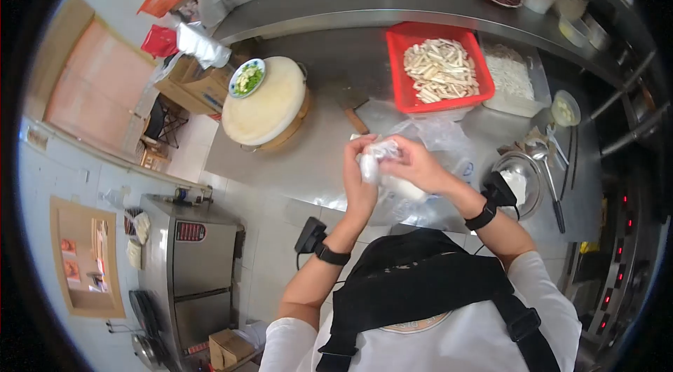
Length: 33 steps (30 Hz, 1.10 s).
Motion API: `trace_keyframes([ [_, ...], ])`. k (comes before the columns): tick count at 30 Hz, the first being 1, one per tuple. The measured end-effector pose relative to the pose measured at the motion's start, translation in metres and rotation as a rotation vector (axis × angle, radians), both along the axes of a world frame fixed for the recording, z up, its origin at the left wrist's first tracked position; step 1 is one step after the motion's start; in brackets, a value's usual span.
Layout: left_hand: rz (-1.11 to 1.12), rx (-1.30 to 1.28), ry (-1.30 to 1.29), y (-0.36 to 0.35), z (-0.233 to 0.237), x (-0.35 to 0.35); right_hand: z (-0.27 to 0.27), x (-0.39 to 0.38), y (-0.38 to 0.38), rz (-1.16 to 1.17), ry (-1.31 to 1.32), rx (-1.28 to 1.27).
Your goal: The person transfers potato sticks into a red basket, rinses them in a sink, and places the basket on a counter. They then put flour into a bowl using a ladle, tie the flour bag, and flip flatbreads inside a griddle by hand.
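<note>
Containers on the steel bench [294, 162]: red tray [392, 67] holds pale cut strips [440, 69]; clear bag [510, 78] beside it holds white shreds; small plate [247, 78] of chopped greens rests on the round chopping board [270, 109]; metal bowl [506, 160] holds something white. Left hand [357, 183] and right hand [420, 165] together grip a white-filled plastic pouch [375, 158] above the bench's near edge. Floor is tiled; a steel appliance [189, 260] stands on it.

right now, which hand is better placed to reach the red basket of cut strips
Right, likely. The right hand sits nearly straight below the red basket; the left hand is further aside, toward the round board. Both hold the white bag.
</note>
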<state>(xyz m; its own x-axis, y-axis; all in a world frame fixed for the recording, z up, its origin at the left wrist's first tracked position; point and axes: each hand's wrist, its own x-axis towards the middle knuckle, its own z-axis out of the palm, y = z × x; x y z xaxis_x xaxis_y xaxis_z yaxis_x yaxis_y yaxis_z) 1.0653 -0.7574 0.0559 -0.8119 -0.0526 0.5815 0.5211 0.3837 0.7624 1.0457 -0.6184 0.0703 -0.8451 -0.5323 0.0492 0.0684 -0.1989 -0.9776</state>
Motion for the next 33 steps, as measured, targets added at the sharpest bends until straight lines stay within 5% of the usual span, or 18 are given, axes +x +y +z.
trace_keyframes([
  [2, -0.067, 0.429, -0.27, 0.001, -0.01, -0.007, -0.005, 0.005, -0.01, -0.222, 0.672, 0.179],
  [3, -0.058, 0.507, -0.346, 0.005, -0.007, -0.01, -0.019, -0.001, -0.009, -0.265, 0.72, 0.262],
  [10, -0.068, 0.434, -0.436, 0.006, -0.013, -0.032, -0.011, -0.023, 0.005, -0.343, 0.479, 0.499],
  [16, -0.217, -0.091, -0.552, -0.014, -0.027, -0.023, -0.041, -0.017, 0.021, -0.448, 0.469, 0.438],
  [18, -0.563, 0.227, -0.815, -0.017, -0.03, -0.02, -0.043, -0.01, 0.032, -0.237, 0.426, 0.449],
  [22, -0.858, 0.251, -1.051, -0.019, -0.035, -0.028, -0.043, -0.008, 0.042, -0.102, 0.462, 0.561],
  [25, -0.942, -0.125, -1.087, -0.014, -0.034, -0.035, -0.056, -0.011, 0.041, -0.079, 0.536, 0.595],
  [27, -0.535, -0.789, -0.516, -0.003, -0.031, -0.021, -0.078, -0.02, 0.047, -0.175, 0.468, 0.715],
  [30, -0.301, -0.77, -0.321, -0.006, -0.062, 0.01, -0.122, -0.031, 0.071, -0.011, 0.585, 0.717],
  [31, -0.21, -1.031, -0.518, -0.003, -0.052, 0.024, -0.118, -0.026, 0.076, -0.013, 0.586, 0.716],
  [33, -0.026, -1.093, -0.531, -0.009, -0.069, 0.031, -0.108, -0.01, 0.087, -0.179, 1.207, 1.156],
])
